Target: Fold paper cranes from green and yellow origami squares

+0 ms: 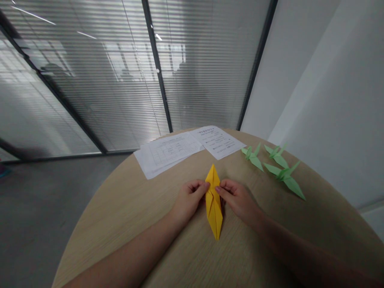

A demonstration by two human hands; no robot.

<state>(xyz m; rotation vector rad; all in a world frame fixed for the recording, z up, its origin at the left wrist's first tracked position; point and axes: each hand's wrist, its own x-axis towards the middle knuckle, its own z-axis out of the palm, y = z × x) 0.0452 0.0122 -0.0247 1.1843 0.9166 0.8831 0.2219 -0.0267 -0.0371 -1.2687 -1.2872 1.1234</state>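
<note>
A folded piece of yellow origami paper [215, 214], long and diamond-shaped with pointed ends, is held between my two hands over the middle of the table. My left hand [192, 195] pinches its left edge, the thumb lying on the upper face. On the opposite edge, my right hand [237, 199] grips it with the thumb pressed near the centre crease. Fingers of both hands are partly hidden beneath the paper. One tip points away from me and the other towards me.
Three green paper cranes stand at the right of the round wooden table [120, 216]; the nearest crane [289, 182] has its wings spread. Printed sheets [171, 152] lie along the far edge, with another sheet [219, 142] beside them. Beyond are glass partitions with blinds [207, 80] and a white wall [330, 100].
</note>
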